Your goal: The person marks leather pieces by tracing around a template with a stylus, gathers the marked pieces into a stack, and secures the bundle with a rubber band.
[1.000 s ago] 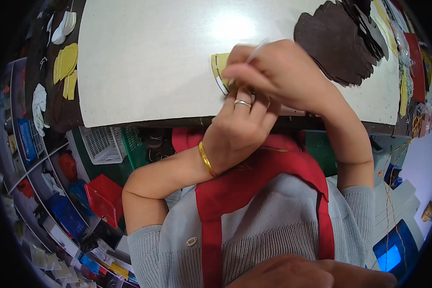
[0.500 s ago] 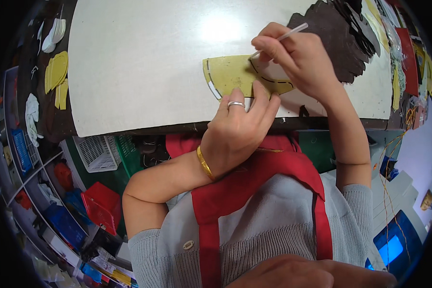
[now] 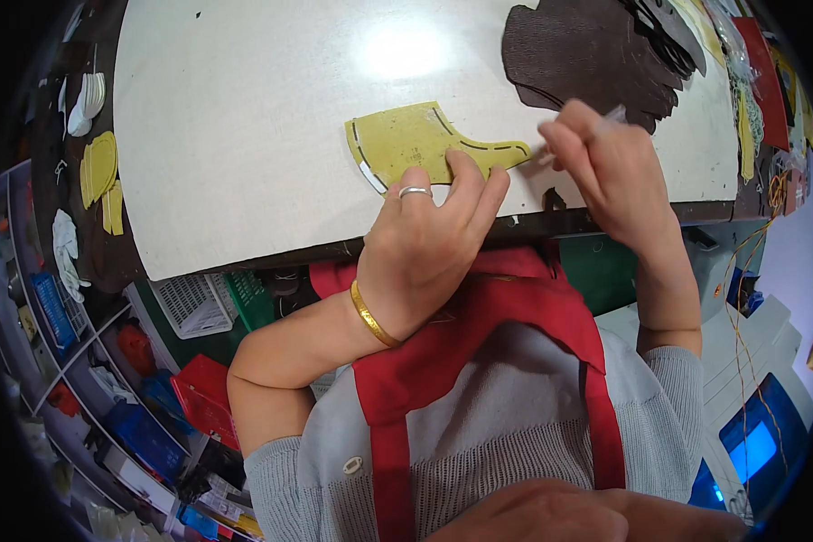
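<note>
A wide white surface [image 3: 244,135] fills the upper half of the frame, with a dark front edge. On it, at upper centre, lies a yellow pattern piece [image 3: 415,143]; the left hand [image 3: 425,244] presses flat on its lower edge, fingers spread, grasping nothing. The right hand [image 3: 610,172] pinches a thin pen [image 3: 596,122] at the piece's right tip. Dark brown leather pieces [image 3: 587,50] lie upper right. Shelves [image 3: 72,361] at lower left are blurred, and the pen tip is hard to see.
</note>
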A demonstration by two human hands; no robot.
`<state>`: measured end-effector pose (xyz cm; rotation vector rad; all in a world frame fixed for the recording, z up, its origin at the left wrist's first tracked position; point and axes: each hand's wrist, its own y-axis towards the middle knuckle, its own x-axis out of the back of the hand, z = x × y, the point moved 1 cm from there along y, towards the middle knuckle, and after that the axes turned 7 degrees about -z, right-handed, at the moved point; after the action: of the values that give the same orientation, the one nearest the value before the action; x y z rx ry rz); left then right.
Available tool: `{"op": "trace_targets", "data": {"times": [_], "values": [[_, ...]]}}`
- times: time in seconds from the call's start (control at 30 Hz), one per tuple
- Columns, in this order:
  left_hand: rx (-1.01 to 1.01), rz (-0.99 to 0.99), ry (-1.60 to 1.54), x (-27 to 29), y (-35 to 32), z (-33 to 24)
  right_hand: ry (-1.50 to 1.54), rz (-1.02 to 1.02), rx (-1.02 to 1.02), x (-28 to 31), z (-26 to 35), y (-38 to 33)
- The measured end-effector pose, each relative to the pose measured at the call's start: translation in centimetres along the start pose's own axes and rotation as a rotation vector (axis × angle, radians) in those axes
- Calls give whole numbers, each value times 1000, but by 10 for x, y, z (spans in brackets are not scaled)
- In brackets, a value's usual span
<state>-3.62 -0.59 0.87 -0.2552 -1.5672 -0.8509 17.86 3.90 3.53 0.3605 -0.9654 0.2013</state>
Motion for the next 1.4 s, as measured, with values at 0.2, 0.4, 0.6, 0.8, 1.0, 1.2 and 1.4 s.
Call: {"op": "trace_targets", "data": {"times": [0.2, 0.4, 0.6, 0.8, 1.0, 1.2, 1.4], "values": [[25, -105, -10, -1, 5, 10, -35, 152, -122, -19, 16, 29], [-143, -279, -267, -16, 47, 51, 138, 66, -125, 1, -3, 22], [-60, -457, 38, -63, 129, 155, -118, -276, -455, 49, -51, 8], [-19, -114, 125, -33, 53, 118, 165, -571, -515, 58, -71, -10], [-16, -151, -279, 8, -17, 54, 511, -198, -315, 11, -17, 4], [145, -335, -371, 2, -38, 51, 480, 122, -280, -27, 4, 18], [231, -350, -429, -5, -51, 52, 303, 131, -106, -44, 15, 24]]}}
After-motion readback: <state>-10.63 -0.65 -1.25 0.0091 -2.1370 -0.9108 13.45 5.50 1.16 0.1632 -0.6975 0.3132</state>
